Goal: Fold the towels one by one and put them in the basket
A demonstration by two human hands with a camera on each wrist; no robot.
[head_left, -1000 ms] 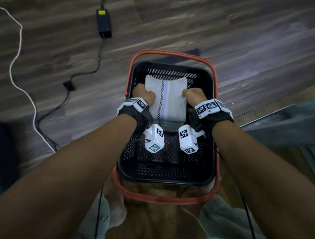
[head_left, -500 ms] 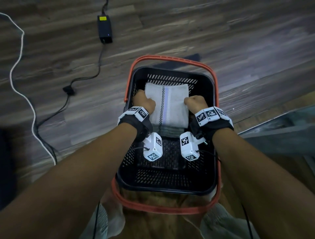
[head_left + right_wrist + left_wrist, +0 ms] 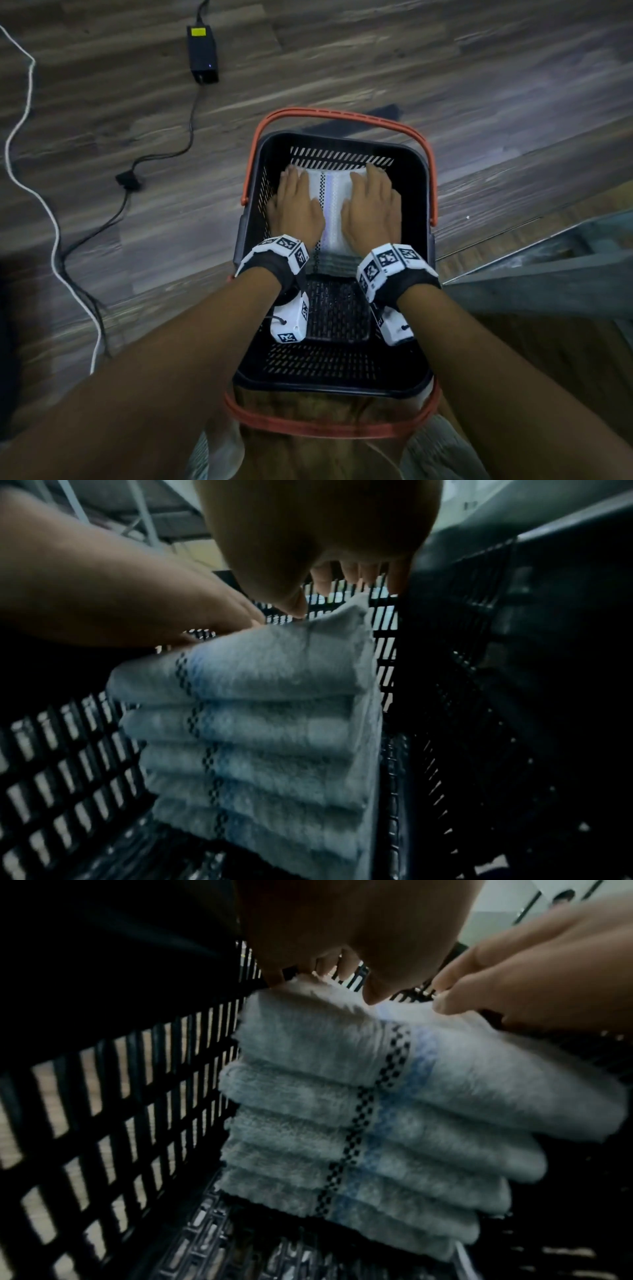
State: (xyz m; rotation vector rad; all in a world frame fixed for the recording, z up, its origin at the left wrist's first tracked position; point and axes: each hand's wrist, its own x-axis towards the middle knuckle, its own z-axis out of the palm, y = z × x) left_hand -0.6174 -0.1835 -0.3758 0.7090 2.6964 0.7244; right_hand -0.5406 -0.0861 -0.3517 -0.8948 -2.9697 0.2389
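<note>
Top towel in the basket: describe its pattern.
White top towel with a black-and-white checked line beside a pale blue stripe; clearest in the head view.

Setting: indoor room, apparently domestic | floor [image 3: 376,61]: dark wood-grain planks | on floor: black power adapter [image 3: 202,51] with black cable [image 3: 161,154]; loose white cord [image 3: 30,144] | container: black slatted plastic basket [image 3: 329,383], red handles, standing on floor
</note>
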